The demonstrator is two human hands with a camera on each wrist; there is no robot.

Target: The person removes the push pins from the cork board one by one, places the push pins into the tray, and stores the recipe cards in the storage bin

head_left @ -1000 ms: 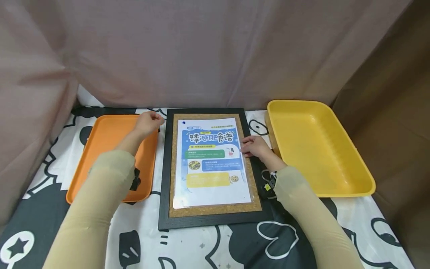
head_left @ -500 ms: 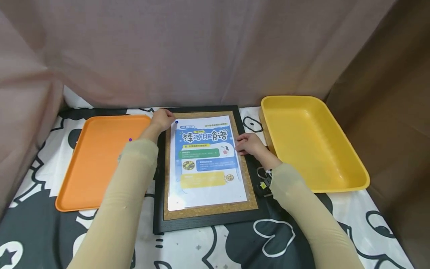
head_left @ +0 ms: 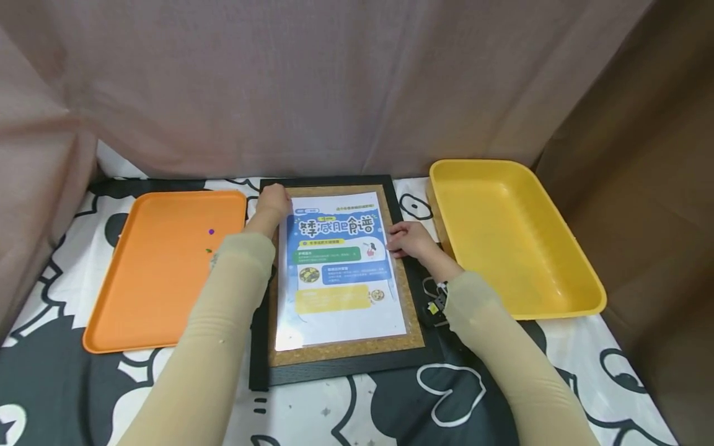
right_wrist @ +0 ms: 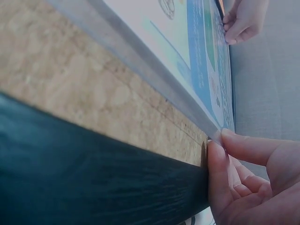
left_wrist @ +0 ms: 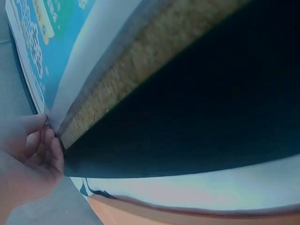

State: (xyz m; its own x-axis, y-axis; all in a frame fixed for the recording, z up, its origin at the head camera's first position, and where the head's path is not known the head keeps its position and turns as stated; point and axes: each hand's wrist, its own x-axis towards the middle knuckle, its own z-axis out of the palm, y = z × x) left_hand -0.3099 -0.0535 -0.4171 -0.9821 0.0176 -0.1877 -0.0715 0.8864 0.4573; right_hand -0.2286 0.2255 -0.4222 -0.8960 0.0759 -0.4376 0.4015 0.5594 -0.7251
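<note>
A printed sheet (head_left: 341, 272) lies on a cork board (head_left: 415, 337) in a black frame (head_left: 334, 370). At its top left corner is my left hand (head_left: 273, 201); in the left wrist view this hand (left_wrist: 30, 159) pinches the sheet's edge between thumb and curled fingers. The blue pin there is hidden behind the fingers. My right hand (head_left: 411, 240) holds the sheet's right edge, thumb on top and index finger against the side, as the right wrist view shows of the hand (right_wrist: 251, 176). The sheet's edge stands slightly off the cork in that view.
An orange tray (head_left: 150, 266) lies left of the frame, with a small purple pin (head_left: 211, 231) and a small green piece (head_left: 209, 251) on it. To the right stands a deep yellow tray (head_left: 513, 235). A grey-brown curtain (head_left: 279, 80) hangs behind.
My left hand has moved right, from above the orange tray's edge to the sheet's top left corner, covering the blue pin. My right hand stays at the sheet's right edge. The view has shifted slightly.
</note>
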